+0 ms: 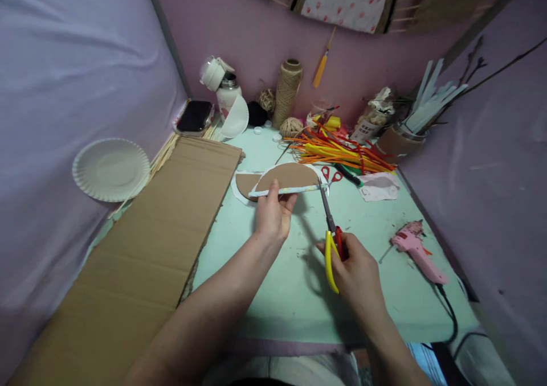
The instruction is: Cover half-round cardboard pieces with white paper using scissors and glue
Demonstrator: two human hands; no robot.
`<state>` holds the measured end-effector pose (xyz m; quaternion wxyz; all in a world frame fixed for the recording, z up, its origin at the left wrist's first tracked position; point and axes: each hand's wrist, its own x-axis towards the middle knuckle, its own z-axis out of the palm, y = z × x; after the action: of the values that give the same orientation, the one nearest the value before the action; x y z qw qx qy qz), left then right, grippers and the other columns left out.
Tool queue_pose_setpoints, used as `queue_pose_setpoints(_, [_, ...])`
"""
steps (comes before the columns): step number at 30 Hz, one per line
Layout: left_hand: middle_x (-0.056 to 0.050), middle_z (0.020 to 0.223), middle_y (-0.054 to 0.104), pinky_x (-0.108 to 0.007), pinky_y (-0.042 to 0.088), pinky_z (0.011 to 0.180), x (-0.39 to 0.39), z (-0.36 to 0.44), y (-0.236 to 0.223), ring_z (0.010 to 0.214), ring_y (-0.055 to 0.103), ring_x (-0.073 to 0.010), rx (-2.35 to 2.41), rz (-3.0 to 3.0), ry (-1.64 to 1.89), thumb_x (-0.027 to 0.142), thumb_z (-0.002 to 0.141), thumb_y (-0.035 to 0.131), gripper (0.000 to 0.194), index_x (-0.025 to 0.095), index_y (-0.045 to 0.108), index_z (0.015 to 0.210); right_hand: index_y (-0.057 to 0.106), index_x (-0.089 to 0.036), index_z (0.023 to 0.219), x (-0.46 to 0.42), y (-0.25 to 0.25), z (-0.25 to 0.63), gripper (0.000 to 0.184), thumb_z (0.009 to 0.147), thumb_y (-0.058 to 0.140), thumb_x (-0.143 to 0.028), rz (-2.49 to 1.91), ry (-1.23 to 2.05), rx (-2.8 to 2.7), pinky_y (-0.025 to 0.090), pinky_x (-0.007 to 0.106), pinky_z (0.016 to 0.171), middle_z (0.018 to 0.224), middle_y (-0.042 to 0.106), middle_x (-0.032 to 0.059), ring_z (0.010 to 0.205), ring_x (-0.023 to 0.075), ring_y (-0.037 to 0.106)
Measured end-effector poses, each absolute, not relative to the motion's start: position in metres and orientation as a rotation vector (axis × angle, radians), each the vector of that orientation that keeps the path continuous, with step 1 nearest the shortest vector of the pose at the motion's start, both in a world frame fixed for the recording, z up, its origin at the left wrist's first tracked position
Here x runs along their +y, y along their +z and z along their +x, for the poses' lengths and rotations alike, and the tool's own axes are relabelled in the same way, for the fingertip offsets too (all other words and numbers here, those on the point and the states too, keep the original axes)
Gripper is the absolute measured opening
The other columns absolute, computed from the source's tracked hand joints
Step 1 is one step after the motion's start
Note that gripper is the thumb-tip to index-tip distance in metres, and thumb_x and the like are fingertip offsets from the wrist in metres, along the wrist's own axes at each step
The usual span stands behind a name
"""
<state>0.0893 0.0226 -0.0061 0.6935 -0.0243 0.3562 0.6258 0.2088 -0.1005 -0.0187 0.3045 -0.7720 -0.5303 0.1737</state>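
My left hand (273, 214) pinches a half-round cardboard piece (288, 176) along its straight lower edge. White material borders its curve, and a light patterned strip runs along the straight edge. In my right hand (356, 266) is a pair of scissors (330, 226) with one yellow and one red handle. Their blades point up and meet the right corner of the piece; how far they are parted I cannot tell. Behind it on the table lies a second cardboard piece with a white border (244, 187), partly covered.
A large cardboard sheet (141, 249) covers the table's left side, beside a white paper plate (111, 169). On the right lies a pink glue gun (419, 252) with its cord. Small red-handled scissors (331, 174), colourful pipe cleaners (342, 150) and a twine spool (287, 93) are farther back.
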Motion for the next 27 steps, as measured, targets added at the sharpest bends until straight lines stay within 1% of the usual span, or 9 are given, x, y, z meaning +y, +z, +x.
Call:
queue_pose_setpoints(4, [-0.002, 0.096, 0.069, -0.027, 0.058, 0.077, 0.022, 0.089, -0.006, 0.079, 0.066, -0.0100, 0.804, -0.055, 1.391, 0.016, 0.091, 0.059, 0.009, 0.020, 0.065, 0.097, 0.047, -0.024, 0.068, -0.101, -0.020, 0.210, 0.046, 0.084, 0.053, -0.067, -2.049, 0.447, -1.422, 0.032, 0.026, 0.049, 0.054, 0.043, -0.0051, 0.050, 0.0139, 0.038])
queue_pose_setpoints(6, [-0.002, 0.098, 0.069, -0.027, 0.058, 0.078, 0.022, 0.090, -0.006, 0.080, 0.066, -0.0102, 0.805, -0.052, 1.386, 0.016, 0.090, 0.060, 0.009, 0.020, 0.065, 0.097, 0.049, -0.024, 0.068, -0.102, -0.020, 0.211, 0.046, 0.085, 0.052, -0.067, -2.043, 0.450, -1.432, 0.031, 0.026, 0.049, 0.053, 0.044, -0.0048, 0.049, 0.0139, 0.038])
queue_pose_setpoints(11, [-0.002, 0.093, 0.069, -0.026, 0.058, 0.077, 0.024, 0.088, -0.006, 0.078, 0.066, -0.0098, 0.795, -0.041, 1.385, 0.017, 0.090, 0.060, 0.009, 0.020, 0.065, 0.097, 0.055, -0.022, 0.073, -0.103, -0.015, 0.214, 0.041, 0.086, 0.051, -0.061, -2.015, 0.521, -1.325, 0.034, 0.026, 0.050, 0.058, 0.055, -0.0010, 0.052, 0.0151, 0.044])
queue_pose_setpoints(14, [0.000, 0.089, 0.069, -0.024, 0.058, 0.074, 0.026, 0.085, -0.006, 0.075, 0.066, -0.0091, 0.783, -0.040, 1.384, 0.017, 0.090, 0.060, 0.010, 0.021, 0.065, 0.098, 0.056, -0.022, 0.076, -0.103, -0.013, 0.222, 0.038, 0.082, 0.055, -0.060, -2.013, 0.533, -1.174, 0.036, 0.026, 0.051, 0.062, 0.061, 0.0017, 0.055, 0.0167, 0.049])
queue_pose_setpoints(18, [-0.001, 0.092, 0.070, -0.023, 0.059, 0.074, 0.029, 0.083, -0.006, 0.076, 0.067, -0.0093, 0.763, -0.041, 1.371, 0.018, 0.089, 0.062, 0.012, 0.021, 0.065, 0.101, 0.058, -0.021, 0.078, -0.102, -0.016, 0.234, 0.038, 0.078, 0.059, -0.059, -1.994, 0.555, -1.076, 0.039, 0.028, 0.054, 0.070, 0.067, 0.0046, 0.059, 0.0171, 0.052])
queue_pose_setpoints(20, [-0.002, 0.094, 0.071, -0.024, 0.059, 0.075, 0.029, 0.083, -0.005, 0.077, 0.067, -0.0098, 0.758, -0.035, 1.360, 0.019, 0.088, 0.064, 0.014, 0.021, 0.064, 0.102, 0.059, -0.020, 0.078, -0.102, -0.019, 0.237, 0.039, 0.077, 0.060, -0.059, -1.987, 0.580, -1.058, 0.039, 0.028, 0.053, 0.071, 0.066, 0.0045, 0.057, 0.0165, 0.051])
queue_pose_setpoints(23, [-0.002, 0.098, 0.071, -0.025, 0.058, 0.079, 0.028, 0.083, -0.006, 0.080, 0.068, -0.0102, 0.745, 0.016, 1.359, 0.019, 0.087, 0.065, 0.018, 0.022, 0.063, 0.104, 0.059, -0.020, 0.080, -0.104, -0.023, 0.241, 0.038, 0.077, 0.061, -0.058, -1.967, 0.603, -1.064, 0.037, 0.028, 0.052, 0.066, 0.061, 0.0016, 0.055, 0.0153, 0.047])
queue_pose_setpoints(25, [-0.001, 0.102, 0.071, -0.026, 0.058, 0.082, 0.027, 0.083, -0.006, 0.083, 0.068, -0.0106, 0.753, 0.115, 1.354, 0.019, 0.087, 0.065, 0.018, 0.023, 0.063, 0.104, 0.058, -0.021, 0.083, -0.106, -0.025, 0.242, 0.035, 0.077, 0.062, -0.055, -1.944, 0.578, -1.063, 0.039, 0.028, 0.054, 0.068, 0.059, 0.0006, 0.057, 0.0156, 0.048])
queue_pose_setpoints(27, [-0.002, 0.103, 0.072, -0.026, 0.057, 0.081, 0.027, 0.082, -0.007, 0.087, 0.068, -0.0123, 0.773, 0.292, 1.311, 0.021, 0.086, 0.065, 0.016, 0.022, 0.065, 0.102, 0.056, -0.021, 0.090, -0.107, -0.026, 0.245, 0.035, 0.075, 0.064, -0.051, -1.913, 0.544, -1.035, 0.042, 0.029, 0.057, 0.073, 0.057, 0.0003, 0.062, 0.0166, 0.050])
